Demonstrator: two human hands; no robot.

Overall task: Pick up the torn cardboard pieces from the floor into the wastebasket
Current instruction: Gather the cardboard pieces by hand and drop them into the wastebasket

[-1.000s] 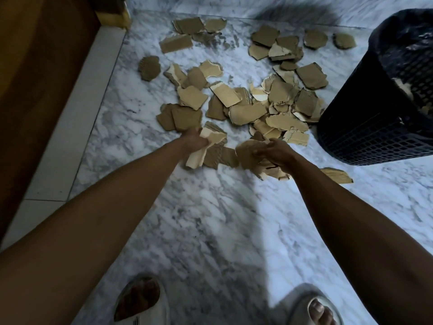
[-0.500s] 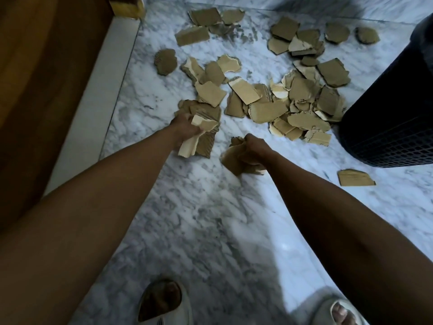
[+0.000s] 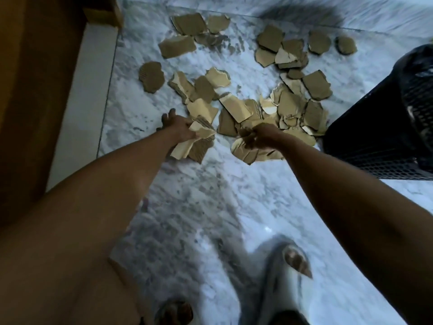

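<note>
- Left hand clenched around a bunch of cardboard pieces, some fingers sticking out past them; bunch hung below the fist, low over the floor.
- Right hand clenched around its own wad of pieces, crumpled and fanning out under the grip.
- Most torn pieces were on the floor: a dense overlapping pile just ahead of the right hand, a looser group ahead of the left, scattered ones farther back.
- Wastebasket, black mesh, stood at right, touching or just beside the pile's edge; contents too dark to tell.
- Judged step: both hands looked full, so a dump into the wastebasket seemed due.
- To do it well: squeeze tight so loose outer pieces don't slip, carry over the rim before letting go, right hand first as it was nearer.
- Frame blurred; sandalled feet at bottom.
</note>
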